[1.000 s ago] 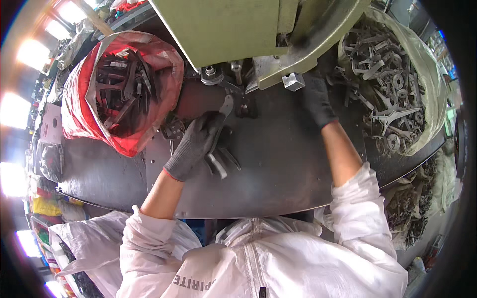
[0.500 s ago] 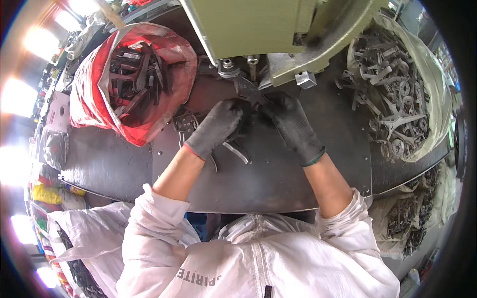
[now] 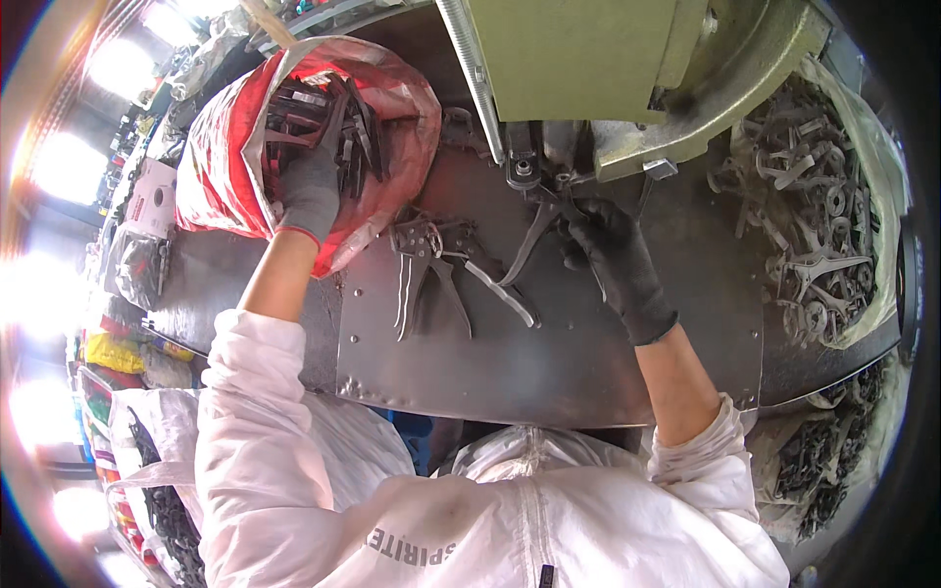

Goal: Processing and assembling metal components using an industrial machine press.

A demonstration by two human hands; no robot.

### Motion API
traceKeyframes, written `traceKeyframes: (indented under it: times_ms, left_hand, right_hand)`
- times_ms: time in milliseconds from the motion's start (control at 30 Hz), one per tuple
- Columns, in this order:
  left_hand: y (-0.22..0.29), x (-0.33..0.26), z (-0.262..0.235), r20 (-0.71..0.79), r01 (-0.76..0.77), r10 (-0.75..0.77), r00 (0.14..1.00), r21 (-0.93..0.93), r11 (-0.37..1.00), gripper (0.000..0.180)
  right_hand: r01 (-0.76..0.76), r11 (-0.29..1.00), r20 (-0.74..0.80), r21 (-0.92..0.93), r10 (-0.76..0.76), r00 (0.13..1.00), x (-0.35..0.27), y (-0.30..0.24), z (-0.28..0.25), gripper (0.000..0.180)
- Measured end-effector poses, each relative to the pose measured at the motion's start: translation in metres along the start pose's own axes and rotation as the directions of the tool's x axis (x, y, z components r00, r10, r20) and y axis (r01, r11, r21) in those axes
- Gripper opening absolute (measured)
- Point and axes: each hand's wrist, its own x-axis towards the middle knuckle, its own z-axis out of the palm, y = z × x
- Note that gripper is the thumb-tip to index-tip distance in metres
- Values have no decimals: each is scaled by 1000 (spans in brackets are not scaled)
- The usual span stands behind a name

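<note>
My left hand (image 3: 312, 191), in a grey glove, reaches into a red-and-white woven bag (image 3: 417, 118) at the far left. It rests among dark, elongated metal handle parts (image 3: 363, 147); its fingertips are blurred into them, so any grip is unclear. My right hand (image 3: 619, 263), in a dark glove, is closed around a pliers-like metal tool (image 3: 534, 243). That tool's head lies just below the press tooling (image 3: 522, 174), and one curved handle points down to the left. Between my hands, more pliers-like tools (image 3: 420, 250) lie on the table, handles toward me.
A green machine (image 3: 578, 64) overhangs the back of the dark metal table (image 3: 549, 372). A pale bag (image 3: 887, 211) full of grey metal parts (image 3: 809, 186) stands at the right, with some parts spilling onto the table. White sacks (image 3: 147, 421) stand below at the left.
My left hand has left the machine and moved leftward into the red-and-white bag. My right hand stays by the tooling, holding the tool. The view has shifted slightly.
</note>
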Motion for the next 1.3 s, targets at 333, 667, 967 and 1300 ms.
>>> traceKeyframes:
  times_ms: [333,667,967,1300]
  left_hand:
    - [5,3,10,162,29,-61,985,192,981,15]
    - [40,-48,-126,56,-382,431,901,-370,847,29]
    - [162,-101,-133,245,355,661,709,-934,-34,24]
    - [148,-109,-79,366,373,505,782,-923,92,28]
  right_hand:
    - [-5,999,37,-52,7,999,-16,-15,0,27]
    - [-92,996,-7,6,92,996,-17,-3,-1,26]
    - [509,612,208,-606,-496,843,1,3,-8,31]
    - [130,89,12,-988,-780,626,67,0,-99,46]
